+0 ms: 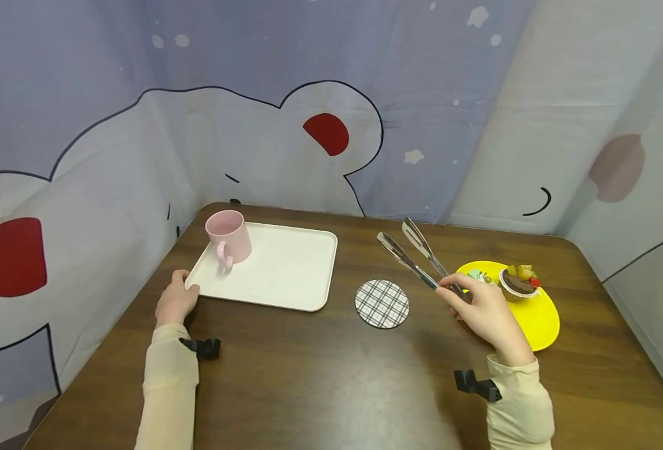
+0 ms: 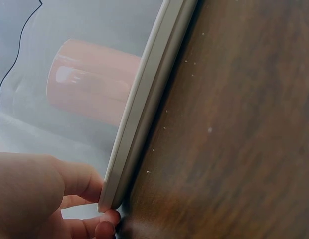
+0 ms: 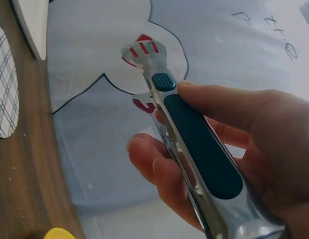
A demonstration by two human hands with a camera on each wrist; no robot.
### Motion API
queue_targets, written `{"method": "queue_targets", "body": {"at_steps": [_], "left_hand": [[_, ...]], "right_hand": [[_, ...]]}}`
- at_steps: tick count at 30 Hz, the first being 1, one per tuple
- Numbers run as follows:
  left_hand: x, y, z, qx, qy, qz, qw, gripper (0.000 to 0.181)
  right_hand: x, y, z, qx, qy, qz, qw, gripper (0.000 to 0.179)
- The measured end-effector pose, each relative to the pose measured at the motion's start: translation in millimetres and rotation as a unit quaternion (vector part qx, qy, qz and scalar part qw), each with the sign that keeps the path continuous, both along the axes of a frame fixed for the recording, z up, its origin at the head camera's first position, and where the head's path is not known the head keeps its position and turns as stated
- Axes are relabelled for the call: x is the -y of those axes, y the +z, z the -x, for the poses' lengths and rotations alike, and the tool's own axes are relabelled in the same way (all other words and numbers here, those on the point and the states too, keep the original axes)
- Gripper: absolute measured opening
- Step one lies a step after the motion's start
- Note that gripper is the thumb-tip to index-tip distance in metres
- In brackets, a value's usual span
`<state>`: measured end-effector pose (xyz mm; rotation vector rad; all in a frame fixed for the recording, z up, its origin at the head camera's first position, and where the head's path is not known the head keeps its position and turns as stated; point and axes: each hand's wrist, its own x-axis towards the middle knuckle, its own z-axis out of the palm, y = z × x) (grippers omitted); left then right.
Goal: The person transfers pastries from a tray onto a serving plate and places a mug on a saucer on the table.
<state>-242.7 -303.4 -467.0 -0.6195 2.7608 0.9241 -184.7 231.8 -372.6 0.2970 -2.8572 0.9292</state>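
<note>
My left hand [image 1: 176, 303] grips the near left corner of a white rectangular tray [image 1: 280, 269], thumb and fingers at its rim. A pink mug [image 1: 230, 236] stands upright on the tray's left part, handle facing the near side. In the left wrist view, the tray's edge [image 2: 137, 109] passes between thumb and fingertips. My right hand [image 1: 491, 312] holds metal tongs [image 1: 403, 254] in the air, their arms spread and tips pointing to the far left. The right wrist view shows the tongs' dark teal grip [image 3: 202, 144] between thumb and fingers, with nothing between the tips.
Behind the right hand is a yellow plate [image 1: 542, 325] bearing a chocolate cupcake [image 1: 518, 286] with fruit on top and a smaller green-and-white item [image 1: 477, 275]. A round checked coaster [image 1: 382, 304] lies between tray and plate. A printed curtain [image 1: 241, 144] hangs behind the brown table [image 1: 309, 375].
</note>
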Motion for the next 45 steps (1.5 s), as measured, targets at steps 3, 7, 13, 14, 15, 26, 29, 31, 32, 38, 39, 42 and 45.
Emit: {"method": "queue_targets", "body": {"at_steps": [3,7,13,14,15,26,29,31,32,38,39,42,45], "left_hand": [[1.4,2.8,-0.2,-0.002,0.001,0.002,1.0000,0.056],[4.1,5.4,-0.7,-0.004,0.000,0.002,1.0000,0.057],[7.2,4.8,-2.2,-0.006,0.000,0.001,1.0000,0.056],[7.3,3.7,-2.6,-0.005,0.000,0.001,1.0000,0.056],[7.4,2.3,-3.1,-0.005,0.000,0.000,1.0000,0.056],[0.0,-5.4,-4.7,-0.002,0.005,-0.007,1.0000,0.055],[-0.5,-4.0,-3.2,-0.004,0.005,-0.009,0.9999,0.056],[-0.5,-2.7,-2.0,-0.005,0.004,-0.010,0.9999,0.056],[-0.4,-2.2,-1.5,-0.006,0.004,-0.011,0.9999,0.056],[0.5,-0.5,0.5,-0.007,0.008,-0.013,0.9999,0.055],[0.6,-0.5,0.6,-0.007,0.008,-0.014,0.9998,0.055],[-0.1,-0.7,0.8,-0.006,0.012,-0.014,0.9998,0.055],[-0.6,-0.7,0.8,-0.007,0.016,-0.014,0.9997,0.055]], "right_hand": [[6,-3.0,2.0,-0.001,0.004,0.001,1.0000,0.015],[15,-5.0,3.7,0.000,0.005,-0.003,1.0000,0.017],[35,-9.1,6.3,-0.007,0.029,0.002,0.9996,0.017],[39,-10.2,6.5,-0.005,0.036,0.006,0.9993,0.016],[43,-11.4,6.9,-0.001,0.043,0.010,0.9990,0.017],[97,-28.7,17.6,0.036,0.121,0.055,0.9905,0.013],[116,-31.2,21.2,0.055,0.134,0.062,0.9875,0.014],[127,-33.1,23.3,0.069,0.137,0.063,0.9862,0.015],[133,-34.6,24.4,0.076,0.137,0.063,0.9857,0.015],[159,-46.5,28.3,0.100,0.145,0.060,0.9825,0.015],[163,-48.5,28.3,0.102,0.149,0.057,0.9819,0.014],[171,-54.2,28.0,0.109,0.149,0.050,0.9815,0.014],[178,-57.8,27.4,0.110,0.140,0.047,0.9829,0.016]]}}
